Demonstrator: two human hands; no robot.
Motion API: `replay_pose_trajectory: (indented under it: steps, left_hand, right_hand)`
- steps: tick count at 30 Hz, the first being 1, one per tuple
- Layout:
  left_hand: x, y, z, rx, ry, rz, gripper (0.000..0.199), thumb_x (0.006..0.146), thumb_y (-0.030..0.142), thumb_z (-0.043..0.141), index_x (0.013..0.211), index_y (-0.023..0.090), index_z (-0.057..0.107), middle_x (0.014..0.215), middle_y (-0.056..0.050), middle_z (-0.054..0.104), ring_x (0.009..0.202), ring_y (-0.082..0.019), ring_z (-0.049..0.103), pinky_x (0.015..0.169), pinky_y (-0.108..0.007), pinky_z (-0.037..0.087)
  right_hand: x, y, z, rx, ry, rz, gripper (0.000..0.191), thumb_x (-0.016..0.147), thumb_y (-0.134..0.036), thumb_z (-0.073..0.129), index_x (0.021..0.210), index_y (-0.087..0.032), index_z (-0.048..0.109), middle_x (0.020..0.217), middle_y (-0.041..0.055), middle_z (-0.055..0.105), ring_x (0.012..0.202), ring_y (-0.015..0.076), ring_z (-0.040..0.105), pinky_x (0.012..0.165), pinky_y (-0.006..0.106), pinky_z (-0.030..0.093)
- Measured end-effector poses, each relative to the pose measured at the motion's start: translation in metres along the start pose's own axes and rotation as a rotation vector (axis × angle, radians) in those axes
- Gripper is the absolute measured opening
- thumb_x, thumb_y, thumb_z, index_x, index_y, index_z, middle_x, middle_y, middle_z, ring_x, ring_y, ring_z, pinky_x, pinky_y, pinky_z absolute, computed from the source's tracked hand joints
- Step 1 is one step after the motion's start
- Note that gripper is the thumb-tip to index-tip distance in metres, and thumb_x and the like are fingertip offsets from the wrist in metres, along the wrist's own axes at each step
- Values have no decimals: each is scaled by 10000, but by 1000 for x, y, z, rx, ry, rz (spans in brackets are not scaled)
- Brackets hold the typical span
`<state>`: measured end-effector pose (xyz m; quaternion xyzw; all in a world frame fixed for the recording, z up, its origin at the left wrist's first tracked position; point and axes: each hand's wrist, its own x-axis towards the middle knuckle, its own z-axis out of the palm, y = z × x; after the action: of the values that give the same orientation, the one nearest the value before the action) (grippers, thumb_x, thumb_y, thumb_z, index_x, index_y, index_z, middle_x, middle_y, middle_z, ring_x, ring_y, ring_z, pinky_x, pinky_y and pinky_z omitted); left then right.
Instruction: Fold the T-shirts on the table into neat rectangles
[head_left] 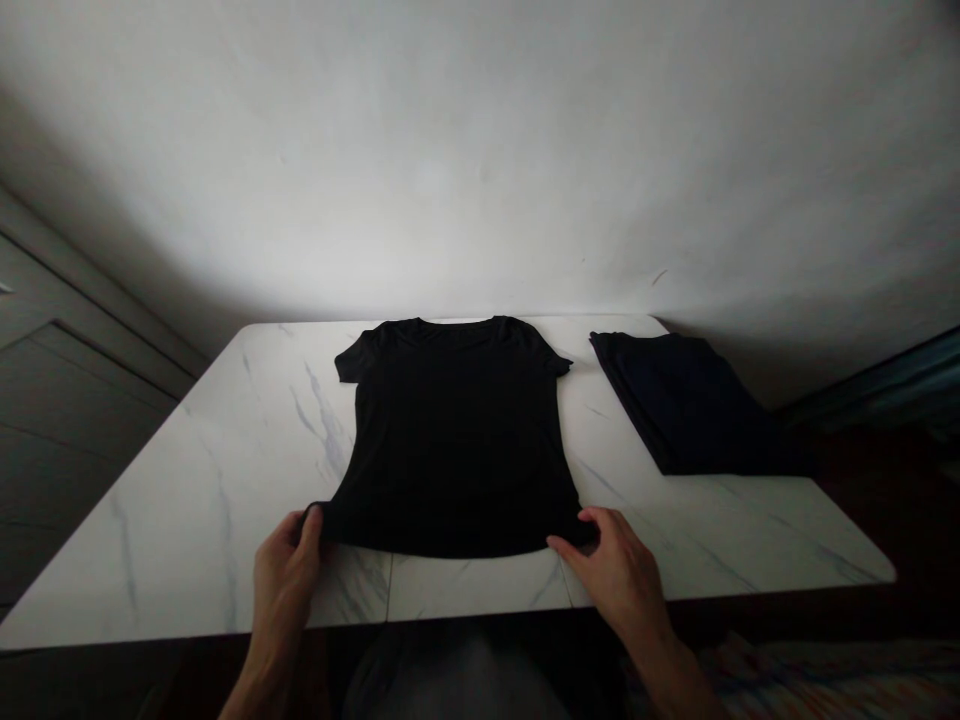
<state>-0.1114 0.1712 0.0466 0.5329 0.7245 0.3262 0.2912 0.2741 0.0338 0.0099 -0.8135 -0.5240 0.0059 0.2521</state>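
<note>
A black short-sleeved T-shirt (pixel 457 430) lies spread flat, its neckline toward the wall and its hem toward me. My left hand (pixel 289 560) pinches the left corner of the hem between thumb and fingers, pulling that corner out a little to the side. At the opposite hem corner, my right hand (pixel 619 565) has its thumb at the front edge and its fingers curled over the fabric. Both sleeves stick out at the far end of the shirt.
The white marble-patterned table (pixel 187 500) stands against a pale wall (pixel 450 150). A folded dark garment stack (pixel 697 405) sits on its right side, reaching the right edge. A panelled grey door (pixel 67 420) is at the left.
</note>
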Motion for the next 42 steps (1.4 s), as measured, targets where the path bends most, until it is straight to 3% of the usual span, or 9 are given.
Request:
replay_pose_trajectory:
  steps: [5, 9, 16, 20, 24, 29, 34, 37, 42]
  left_hand:
    - [3, 4, -1, 273, 39, 117, 389, 836, 541, 498, 864, 216, 711, 734, -43, 731, 676, -229, 658, 618, -290, 432]
    - [6, 1, -2, 306, -6, 157, 371, 824, 523, 501, 888, 230, 720, 759, -49, 748, 715, -243, 689, 643, -293, 444]
    - [11, 0, -5, 215, 8, 156, 346, 785, 510, 525, 836, 231, 722, 709, -35, 736, 663, -230, 667, 624, -284, 474]
    - [9, 1, -8, 31, -22, 90, 369, 759, 524, 557, 859, 203, 707, 675, -34, 718, 621, -224, 655, 556, -283, 483]
    - [11, 7, -9, -164, -66, 12, 405, 712, 535, 621, 889, 176, 682, 601, -12, 681, 531, -206, 631, 511, -291, 508]
    - [19, 30, -15, -214, -9, 55, 364, 668, 445, 641, 907, 174, 684, 634, -8, 686, 555, -195, 648, 528, -286, 531]
    - [2, 52, -32, -88, 129, 158, 334, 726, 403, 590, 973, 204, 694, 680, -1, 700, 606, -196, 670, 602, -287, 553]
    - [-17, 38, -41, 48, 168, 252, 308, 736, 429, 596, 953, 239, 704, 733, -8, 729, 664, -218, 698, 657, -298, 561]
    - [-40, -13, -37, 151, -11, 377, 241, 792, 415, 594, 951, 273, 708, 873, -14, 763, 679, -211, 707, 615, -280, 555]
  right_hand:
    - [7, 1, -5, -37, 30, -81, 485, 987, -571, 386, 946, -218, 716, 990, 116, 692, 826, 240, 665, 676, 342, 502]
    - [16, 6, -13, 119, 5, -31, 495, 963, -584, 414, 854, -230, 741, 959, 99, 697, 787, 223, 664, 704, 337, 510]
    - [26, 10, -24, 826, -103, 484, 445, 784, -628, 665, 638, -211, 615, 597, 16, 587, 548, 174, 553, 495, 281, 456]
    - [28, 8, -25, 1095, -19, 629, 416, 683, -605, 764, 745, -215, 633, 741, 36, 666, 647, 196, 617, 565, 305, 538]
    - [34, 11, -25, 955, -37, 457, 444, 739, -655, 697, 711, -224, 595, 687, 28, 629, 646, 195, 613, 577, 301, 553]
    - [54, 12, -40, 626, -180, 81, 252, 648, -418, 765, 691, -226, 608, 773, 33, 667, 753, 214, 648, 682, 302, 555]
    - [62, 8, -73, 383, 100, -49, 145, 741, -368, 581, 775, -261, 671, 902, 67, 713, 845, 249, 677, 759, 355, 561]
    - [46, 19, -79, 260, 227, -41, 200, 781, -383, 541, 848, -269, 691, 950, 79, 727, 863, 262, 692, 744, 364, 567]
    - [4, 57, -51, 140, 105, -126, 247, 800, -360, 499, 867, -285, 724, 945, 57, 753, 861, 263, 723, 750, 379, 591]
